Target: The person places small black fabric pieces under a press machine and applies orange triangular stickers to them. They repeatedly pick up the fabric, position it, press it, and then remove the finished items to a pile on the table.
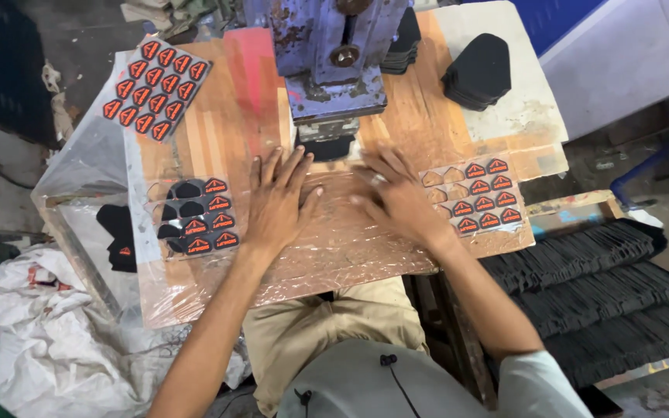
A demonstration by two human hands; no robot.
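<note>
My left hand (pixel 276 203) lies flat, fingers spread, on the plastic-covered wooden board (pixel 334 248) just in front of the blue press machine (pixel 331 54). My right hand (pixel 400 197) is also spread flat on the board, blurred, next to a clear sheet of red-and-black shield-shaped labels (pixel 478 200). A small black piece (pixel 327 147) sits under the press head, just beyond both hands. Left of my left hand lies another label sheet (pixel 195 217) with some black shapes and some red labels. Neither hand holds anything.
A full label sheet (pixel 152 87) lies at the far left of the board. Stacks of black fabric pieces (pixel 478 71) stand at the back right, and long rows of black pieces (pixel 605 298) fill a tray at the right. White sacks (pixel 48 340) lie at the lower left.
</note>
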